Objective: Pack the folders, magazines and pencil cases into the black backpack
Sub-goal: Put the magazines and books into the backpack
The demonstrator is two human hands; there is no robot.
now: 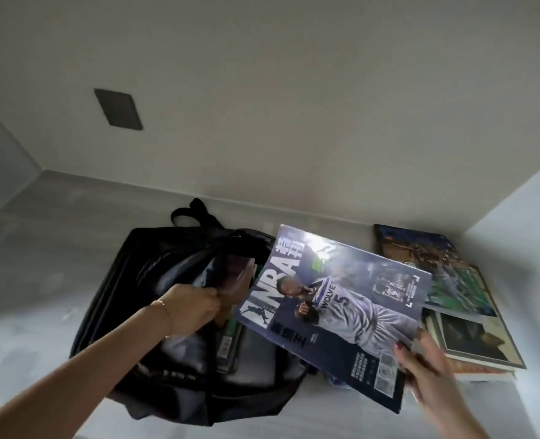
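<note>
1. Two hands are busy: the left hand [195, 307] pulls the black backpack [154, 312] open by its flap, fingers curled tight on it.
2. The right hand [427, 375] pinches a corner of the magazine [335, 308], held just above the bag's mouth.
3. Next, it probably needs tipping and sliding in beside the green book [230, 331].
4. More magazines [461, 293] wait on the desk [40, 327], by the wall.

We see a pale wall [294, 106] ahead with a dark rectangular plate [118, 109] on it, and a light grey surface [56, 217] glaring below.
</note>
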